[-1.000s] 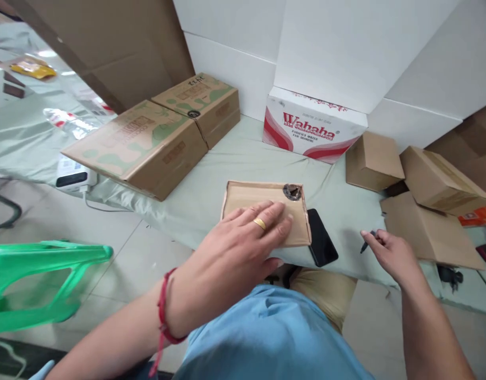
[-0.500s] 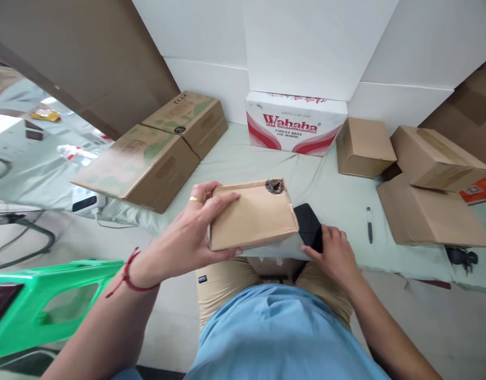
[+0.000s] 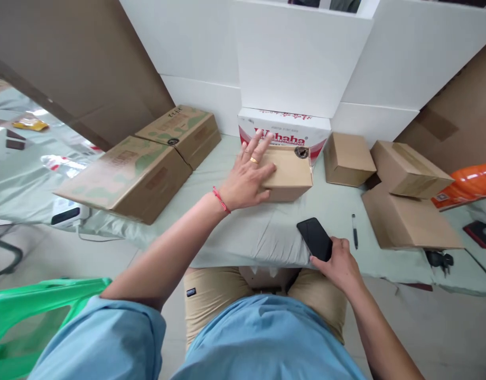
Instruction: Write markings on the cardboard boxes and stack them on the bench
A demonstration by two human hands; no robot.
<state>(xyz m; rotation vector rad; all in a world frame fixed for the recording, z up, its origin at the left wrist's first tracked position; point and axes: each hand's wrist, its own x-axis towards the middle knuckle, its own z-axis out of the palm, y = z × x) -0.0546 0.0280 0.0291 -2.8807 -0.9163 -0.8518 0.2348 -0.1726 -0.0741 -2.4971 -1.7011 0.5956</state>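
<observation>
In front of the white Wahaha carton [image 3: 314, 124] on the table [image 3: 211, 232], a small brown box [image 3: 288, 174] sits under the left hand [image 3: 246, 179], its fingers spread wide. Farther out from the carton, toward the person, the right hand [image 3: 340, 261] has its fingers around a black phone's [image 3: 315, 237] near end. A pen [image 3: 354, 232] lies out to the carton's right.
</observation>
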